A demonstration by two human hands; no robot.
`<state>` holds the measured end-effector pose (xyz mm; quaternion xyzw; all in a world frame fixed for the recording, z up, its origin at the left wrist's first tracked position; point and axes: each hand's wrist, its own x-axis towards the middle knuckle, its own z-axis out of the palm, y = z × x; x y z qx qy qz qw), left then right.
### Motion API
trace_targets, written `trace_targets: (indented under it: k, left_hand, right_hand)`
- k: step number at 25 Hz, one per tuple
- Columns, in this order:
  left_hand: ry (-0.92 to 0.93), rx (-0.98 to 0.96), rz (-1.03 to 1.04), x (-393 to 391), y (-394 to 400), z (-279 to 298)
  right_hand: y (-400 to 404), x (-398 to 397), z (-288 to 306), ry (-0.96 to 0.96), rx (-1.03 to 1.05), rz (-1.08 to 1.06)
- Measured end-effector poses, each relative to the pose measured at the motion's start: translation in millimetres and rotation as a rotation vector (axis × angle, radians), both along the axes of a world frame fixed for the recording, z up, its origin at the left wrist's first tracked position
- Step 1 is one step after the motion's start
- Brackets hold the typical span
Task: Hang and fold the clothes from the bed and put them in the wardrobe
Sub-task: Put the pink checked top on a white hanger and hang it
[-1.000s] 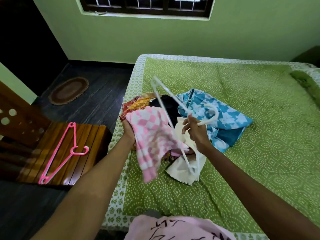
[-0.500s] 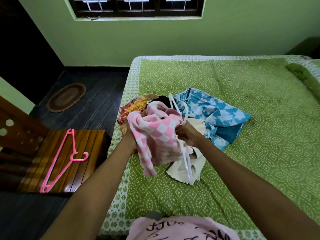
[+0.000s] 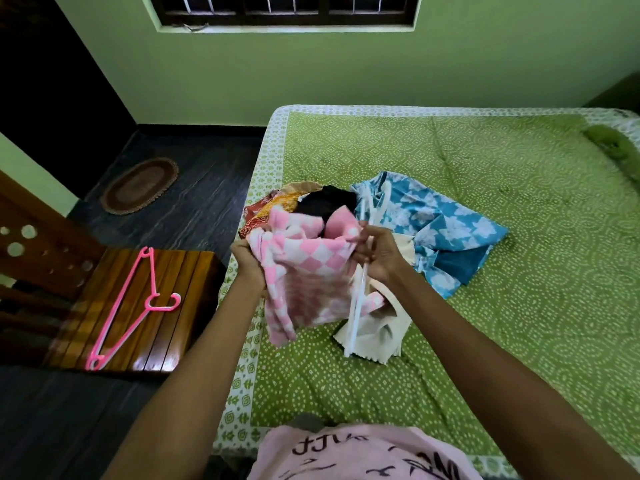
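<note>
A pink and white checked garment (image 3: 304,271) hangs above the bed between my hands. My left hand (image 3: 247,259) grips its left edge. My right hand (image 3: 375,252) holds a white hanger (image 3: 356,303) and pinches the garment's right edge; the hanger stands nearly edge-on, its upper part going into the garment's opening. Beneath lie a blue flowered cloth (image 3: 443,230), a black piece (image 3: 327,202), an orange-red patterned piece (image 3: 273,206) and a cream piece (image 3: 374,330).
The bed has a green dotted sheet (image 3: 485,306) with a pillow (image 3: 613,147) at the far right. A wooden bench (image 3: 138,306) left of the bed carries a pink hanger (image 3: 131,303). An oval mat (image 3: 140,185) lies on the dark floor.
The white hanger swung from flat above the pile to nearly edge-on and into the checked garment. Both hands came together and rose, spreading the garment's opening.
</note>
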<state>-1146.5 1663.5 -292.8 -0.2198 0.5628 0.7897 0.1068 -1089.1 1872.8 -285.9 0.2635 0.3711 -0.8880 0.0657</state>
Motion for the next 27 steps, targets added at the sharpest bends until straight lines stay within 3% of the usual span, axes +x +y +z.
trace_targets:
  k: [1,3,5,6,7,9,11,13,17,21,25,27]
  left_hand:
    - [-0.056,-0.026,-0.044,1,0,-1]
    - [-0.178,-0.443,-0.229,5,-8,-30]
    - [-0.279,-0.972,-0.696,5,-23,-62]
    - [-0.29,-1.094,-0.926,8,-27,-76]
    - [-0.249,-1.083,-1.031,15,-23,-76]
    - [-0.051,-0.816,-1.028,31,0,-59]
    - [0.014,-0.599,-1.059,43,27,-44]
    - [-0.005,-0.511,-1.095,50,45,-49]
    - [-0.03,-0.469,-0.569,56,53,-71]
    - [-0.125,-0.253,-0.748,44,50,-76]
    - [-0.031,-0.422,-0.96,35,52,-59]
    - [0.035,-0.496,-0.946,27,58,-54]
  right_hand:
    - [6,0,0,0.009,-0.055,-0.052]
    - [10,5,1,0.038,-0.092,-0.048]
    - [7,10,-3,0.047,-0.055,0.001]
    - [3,13,-6,0.04,-0.031,0.016]
    - [0,15,-10,0.031,-0.018,0.016]
    - [-6,19,-18,-0.009,0.001,0.002]
    - [-12,23,-22,-0.04,0.013,0.005]
    - [-13,27,-24,-0.036,0.026,0.0]
    - [-6,34,-22,-0.002,-0.019,-0.008]
    - [4,42,-24,0.007,-0.034,-0.009]
    - [7,42,-31,-0.015,0.157,0.002]
    - [6,42,-32,-0.075,0.291,-0.023]
